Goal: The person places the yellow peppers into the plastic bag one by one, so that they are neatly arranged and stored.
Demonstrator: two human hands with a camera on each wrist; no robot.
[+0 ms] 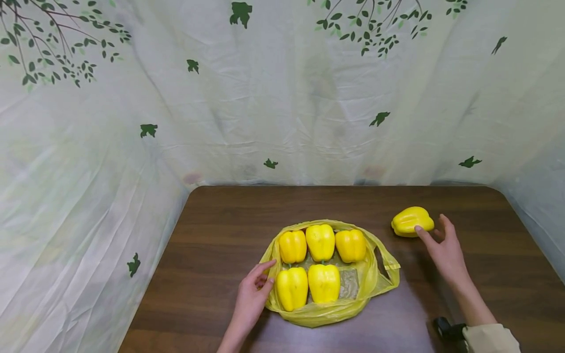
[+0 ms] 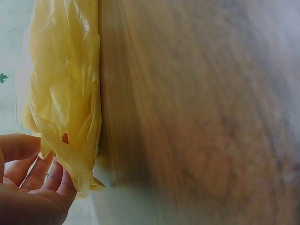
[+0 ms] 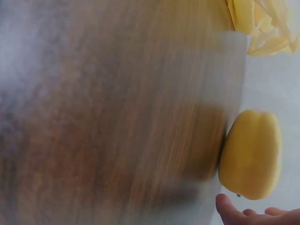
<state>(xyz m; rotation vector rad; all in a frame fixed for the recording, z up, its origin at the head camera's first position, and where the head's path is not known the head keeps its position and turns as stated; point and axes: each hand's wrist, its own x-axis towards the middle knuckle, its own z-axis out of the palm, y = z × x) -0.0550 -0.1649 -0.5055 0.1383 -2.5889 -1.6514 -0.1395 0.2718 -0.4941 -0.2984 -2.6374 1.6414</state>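
Observation:
A yellow plastic bag [image 1: 366,294] lies spread open on the table, with several yellow bell peppers [image 1: 324,283] standing in it in two rows. At its left rim, my left hand [image 1: 252,294] holds the bag edge; the left wrist view shows the thumb and fingers around a strip of the bag [image 2: 70,159]. One more bell pepper [image 1: 410,221] lies on its side, outside the bag, at the back right. My right hand [image 1: 448,255] is at this pepper's right end, thumb and fingers spread apart. In the right wrist view, the thumb sits just beside the pepper [image 3: 253,154], by its stem.
The dark wooden table [image 1: 220,235] has rounded back corners. A pale curtain [image 1: 287,113] printed with leaves and branches hangs behind it and along the sides. A black strap device [image 1: 448,328] is on the right wrist, by a light sleeve [image 1: 492,338].

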